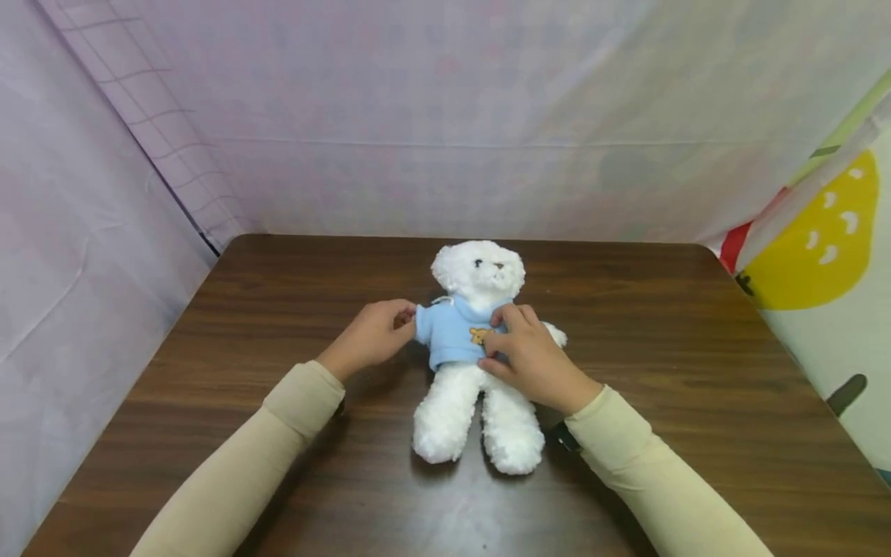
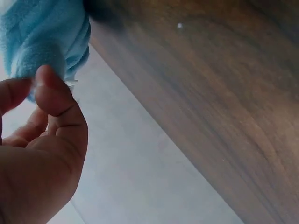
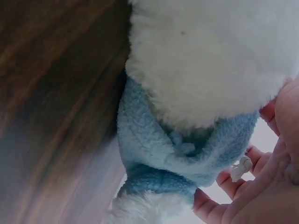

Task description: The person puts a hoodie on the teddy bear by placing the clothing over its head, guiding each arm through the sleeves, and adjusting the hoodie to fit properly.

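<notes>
A white plush bear (image 1: 448,402) lies on its back on the table, wearing a light blue hooded top (image 1: 452,333) with a small bear patch (image 1: 479,336). At the sleeve (image 1: 423,325) on the left, my left hand (image 1: 372,333) pinches the cuff between thumb and forefinger; the left wrist view shows these fingertips against the blue sleeve (image 2: 39,58). My right hand (image 1: 532,356) rests on the top's front with bent, spread fingers. In the right wrist view those fingers (image 3: 208,207) touch the blue fabric (image 3: 145,126), near a white drawstring end (image 3: 240,169).
The dark wooden table (image 1: 278,309) has rounded far corners. Pale cloth (image 1: 452,116) hangs behind it and along the left. On the right hangs a cloth with a yellow print (image 1: 821,247). Pale floor (image 2: 126,154) shows past the table edge in the left wrist view.
</notes>
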